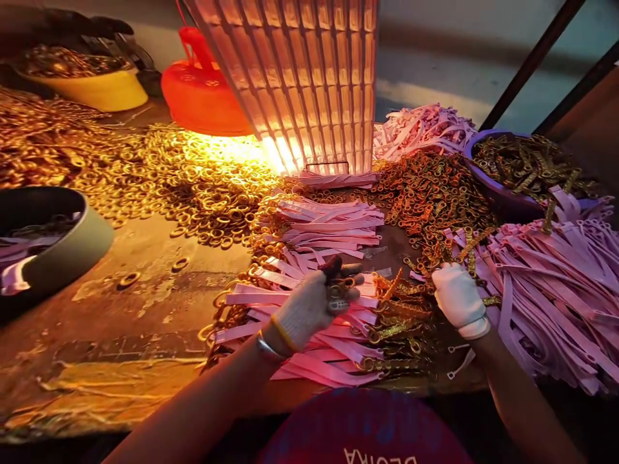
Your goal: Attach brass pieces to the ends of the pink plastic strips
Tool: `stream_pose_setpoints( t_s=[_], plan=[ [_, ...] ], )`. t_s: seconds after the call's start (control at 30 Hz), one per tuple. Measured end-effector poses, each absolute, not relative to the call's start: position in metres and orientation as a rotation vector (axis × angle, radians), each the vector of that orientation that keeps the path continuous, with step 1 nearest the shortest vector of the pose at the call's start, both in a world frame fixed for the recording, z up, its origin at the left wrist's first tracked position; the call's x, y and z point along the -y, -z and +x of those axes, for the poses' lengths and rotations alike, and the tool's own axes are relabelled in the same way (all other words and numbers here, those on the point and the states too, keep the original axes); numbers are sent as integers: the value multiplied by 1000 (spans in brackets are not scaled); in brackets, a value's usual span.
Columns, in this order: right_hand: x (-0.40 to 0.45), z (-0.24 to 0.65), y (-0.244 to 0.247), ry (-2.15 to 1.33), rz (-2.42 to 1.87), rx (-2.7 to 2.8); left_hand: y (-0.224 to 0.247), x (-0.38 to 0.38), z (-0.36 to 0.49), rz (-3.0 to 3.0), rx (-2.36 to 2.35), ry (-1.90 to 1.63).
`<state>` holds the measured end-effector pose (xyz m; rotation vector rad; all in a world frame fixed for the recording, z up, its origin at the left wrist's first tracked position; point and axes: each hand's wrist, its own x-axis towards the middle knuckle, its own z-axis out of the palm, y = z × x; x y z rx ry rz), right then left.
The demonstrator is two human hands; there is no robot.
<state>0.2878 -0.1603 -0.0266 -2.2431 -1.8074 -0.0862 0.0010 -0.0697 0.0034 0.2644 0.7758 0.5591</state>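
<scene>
My left hand (pixel 309 306), in a pale knit glove with darkened fingertips, is closed around a few small metal rings (pixel 337 293). Beneath it lie pink straps (pixel 309 341), with gold rings at their left ends and gold chain-like hardware (pixel 403 328) at their right. My right hand (pixel 458 298), in a white glove, is closed at the edge of a heap of gold metal clasps (pixel 430 193); what its fingers hold is hidden. Beside that hand, on the right, spreads a large pile of loose pink straps (pixel 546 283).
Gold rings (pixel 207 180) heap up on the left under a glowing orange lamp (pixel 203 96). A ribbed translucent panel (pixel 309 84) stands behind. Around the table (pixel 145 316) are a yellow tub (pixel 101 91), a purple basin (pixel 498 187) of clasps and a round container (pixel 94 229).
</scene>
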Motion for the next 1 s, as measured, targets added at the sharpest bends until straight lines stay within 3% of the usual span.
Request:
stream_pose_setpoints(
  t_s=[0.13,0.37,0.73,1.0],
  plan=[
    [166,289,19,98,-2195,1792,-7,80,-3,336,-731,-517],
    [170,204,8,-555,-1456,1691,-7,93,1,636,-751,-571],
    [154,163,10,-1007,-1260,1350,-5,110,1,820,-729,-639],
    [152,173,-1,-971,-1307,1154,8,104,-1,756,-689,-612]
  ],
)
